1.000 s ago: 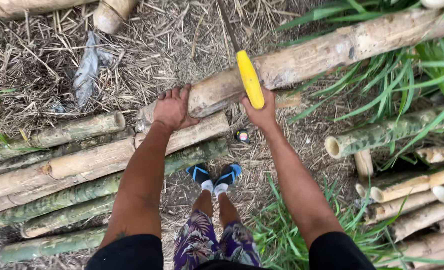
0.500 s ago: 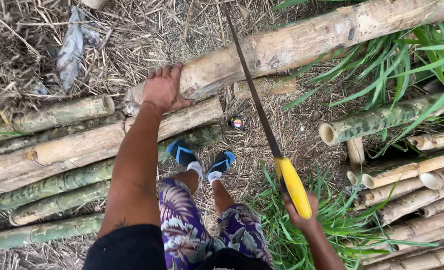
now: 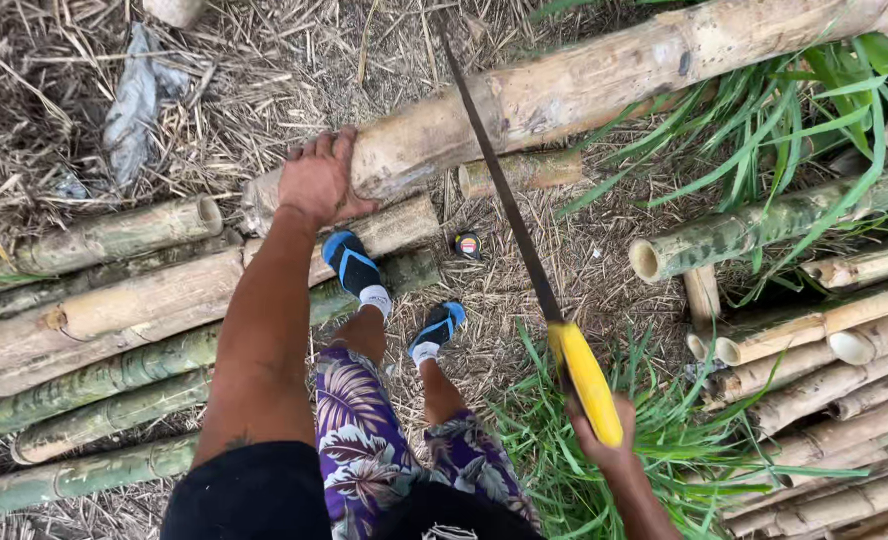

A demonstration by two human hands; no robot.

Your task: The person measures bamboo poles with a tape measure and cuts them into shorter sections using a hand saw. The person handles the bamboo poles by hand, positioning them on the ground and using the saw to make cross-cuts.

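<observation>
My left hand (image 3: 317, 180) presses flat on the near end of a long thick bamboo pole (image 3: 604, 85) that runs up to the right. My right hand (image 3: 604, 448) grips the yellow handle of a long dark-bladed machete (image 3: 509, 200); the blade points up and away, its tip crossing above the pole. My feet in blue sandals (image 3: 352, 265) stand on the bamboo and straw between both arms.
Cut bamboo poles (image 3: 114, 300) lie stacked at the left, and more (image 3: 824, 350) at the right with open ends facing me. A small round tape measure (image 3: 467, 244) lies on the straw. Green grass (image 3: 804, 120) grows at the right; grey plastic scrap (image 3: 134, 100) lies at upper left.
My right hand has pulled the machete back off the pole, down toward my right side, with the blade swinging to point upward. My left hand stays on the pole's end.
</observation>
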